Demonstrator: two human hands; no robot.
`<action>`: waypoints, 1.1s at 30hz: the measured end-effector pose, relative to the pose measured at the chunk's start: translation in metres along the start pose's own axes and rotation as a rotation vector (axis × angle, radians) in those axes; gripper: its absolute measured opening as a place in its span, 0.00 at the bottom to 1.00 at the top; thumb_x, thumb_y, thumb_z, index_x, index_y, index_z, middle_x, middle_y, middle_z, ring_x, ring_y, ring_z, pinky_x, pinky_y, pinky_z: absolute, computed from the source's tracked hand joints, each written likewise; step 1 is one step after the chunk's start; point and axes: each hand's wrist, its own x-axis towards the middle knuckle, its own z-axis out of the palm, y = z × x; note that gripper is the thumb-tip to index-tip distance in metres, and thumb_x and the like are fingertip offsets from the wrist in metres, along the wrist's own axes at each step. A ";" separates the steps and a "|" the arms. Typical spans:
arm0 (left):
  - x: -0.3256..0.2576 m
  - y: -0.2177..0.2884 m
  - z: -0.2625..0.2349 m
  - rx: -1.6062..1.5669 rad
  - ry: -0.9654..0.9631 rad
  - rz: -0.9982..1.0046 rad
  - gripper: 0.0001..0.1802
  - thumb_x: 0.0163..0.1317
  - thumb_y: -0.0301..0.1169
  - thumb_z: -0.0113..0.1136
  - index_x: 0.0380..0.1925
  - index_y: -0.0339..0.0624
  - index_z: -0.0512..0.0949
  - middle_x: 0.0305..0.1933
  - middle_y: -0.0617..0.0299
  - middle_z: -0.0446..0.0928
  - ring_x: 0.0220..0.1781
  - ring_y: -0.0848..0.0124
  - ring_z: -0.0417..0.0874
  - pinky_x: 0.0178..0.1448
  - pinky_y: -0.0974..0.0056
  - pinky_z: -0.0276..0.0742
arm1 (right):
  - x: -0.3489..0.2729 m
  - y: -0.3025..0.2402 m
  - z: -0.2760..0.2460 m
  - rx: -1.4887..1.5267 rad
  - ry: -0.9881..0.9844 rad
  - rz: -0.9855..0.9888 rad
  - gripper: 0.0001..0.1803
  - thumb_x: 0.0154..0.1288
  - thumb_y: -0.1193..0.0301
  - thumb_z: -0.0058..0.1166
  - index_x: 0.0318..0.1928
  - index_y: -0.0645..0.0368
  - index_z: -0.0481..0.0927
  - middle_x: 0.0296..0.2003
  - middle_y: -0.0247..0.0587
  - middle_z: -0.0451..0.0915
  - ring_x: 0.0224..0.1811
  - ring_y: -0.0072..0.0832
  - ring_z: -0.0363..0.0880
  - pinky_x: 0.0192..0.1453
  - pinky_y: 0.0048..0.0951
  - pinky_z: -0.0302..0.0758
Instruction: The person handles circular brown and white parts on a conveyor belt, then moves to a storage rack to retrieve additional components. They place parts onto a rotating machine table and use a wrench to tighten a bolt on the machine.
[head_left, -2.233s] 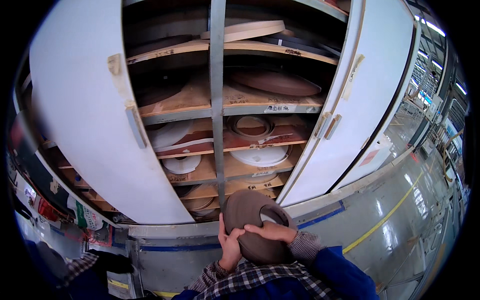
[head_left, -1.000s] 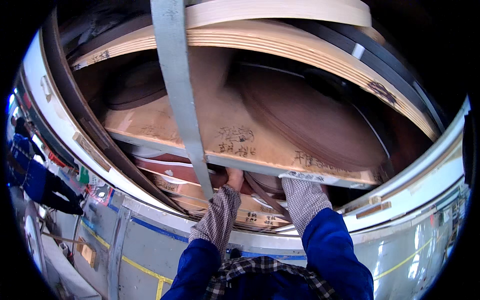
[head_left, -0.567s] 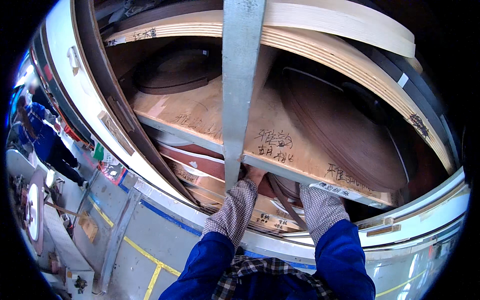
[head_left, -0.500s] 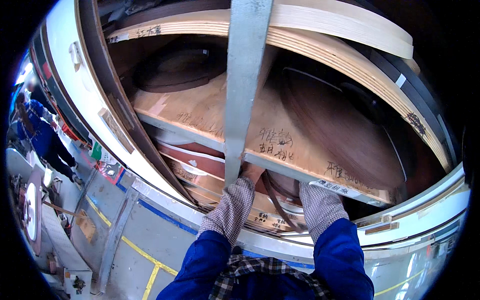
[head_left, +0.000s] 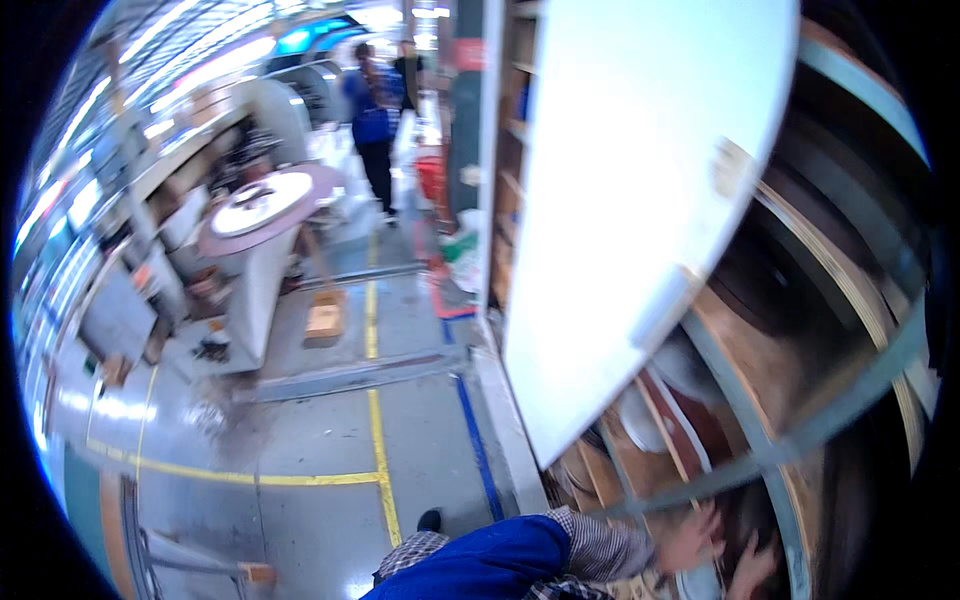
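Note:
Both my hands are at the lower right, in front of a grey metal rack [head_left: 740, 400] filled with wooden boards and curved brown pieces. My left hand [head_left: 690, 540], below a checked cuff, has its fingers spread and holds nothing I can make out. Just right of it, my right hand [head_left: 752, 570] is partly cut by the lower edge, blurred, with its fingers apart. Near them, a reddish-brown board with a white band [head_left: 690, 425] leans in a lower bay. Above, a dark round piece [head_left: 765, 285] lies on a plywood shelf board [head_left: 725, 325].
A tall white panel [head_left: 630, 220] stands along the rack's left end. Grey floor with yellow tape [head_left: 376, 430] runs along the left. A bench carries a round brown-and-white disc [head_left: 265, 203]; a wooden block [head_left: 323, 320] lies below. A person in blue [head_left: 372, 120] stands farther off.
The view has swung left, putting the rack on the right side and showing more of the aisle. My hands, earlier reaching under the shelf edge, now show with their fingers apart.

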 end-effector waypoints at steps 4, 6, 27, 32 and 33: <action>-0.077 -0.070 -0.090 -0.279 -0.170 0.542 0.25 0.62 0.41 0.55 0.55 0.38 0.70 0.58 0.37 0.67 0.57 0.44 0.71 0.58 0.48 0.72 | -0.034 -0.137 -0.068 0.249 0.439 -0.134 0.17 0.61 0.59 0.59 0.38 0.62 0.81 0.37 0.51 0.80 0.39 0.46 0.79 0.46 0.41 0.76; -0.156 -0.148 -0.097 -0.154 -0.372 0.319 0.18 0.63 0.40 0.53 0.46 0.38 0.77 0.53 0.41 0.70 0.50 0.47 0.74 0.53 0.51 0.73 | -0.051 -0.186 -0.054 0.437 0.453 -0.126 0.16 0.62 0.61 0.58 0.39 0.63 0.80 0.40 0.52 0.79 0.40 0.44 0.78 0.46 0.39 0.75; -0.246 -0.367 -0.572 -0.043 0.459 -1.033 0.14 0.59 0.37 0.59 0.37 0.38 0.82 0.30 0.53 0.81 0.32 0.66 0.83 0.38 0.63 0.78 | -0.127 -0.863 0.051 1.473 -0.743 -0.859 0.03 0.58 0.79 0.55 0.34 0.63 0.76 0.37 0.45 0.78 0.30 0.26 0.76 0.29 0.23 0.74; -0.179 -0.450 -0.697 -0.140 0.590 -1.038 0.14 0.60 0.35 0.57 0.40 0.35 0.79 0.32 0.51 0.80 0.33 0.64 0.81 0.38 0.62 0.77 | -0.082 -0.998 0.086 1.518 -0.752 -0.823 0.03 0.59 0.79 0.53 0.34 0.63 0.76 0.36 0.44 0.77 0.29 0.25 0.76 0.29 0.22 0.73; -0.161 -0.462 -0.724 -0.031 0.579 -0.949 0.14 0.60 0.34 0.57 0.40 0.35 0.79 0.33 0.51 0.80 0.34 0.63 0.81 0.39 0.62 0.77 | -0.064 -1.027 0.087 1.486 -0.694 -0.842 0.03 0.61 0.78 0.52 0.35 0.63 0.76 0.36 0.44 0.76 0.29 0.25 0.75 0.30 0.23 0.73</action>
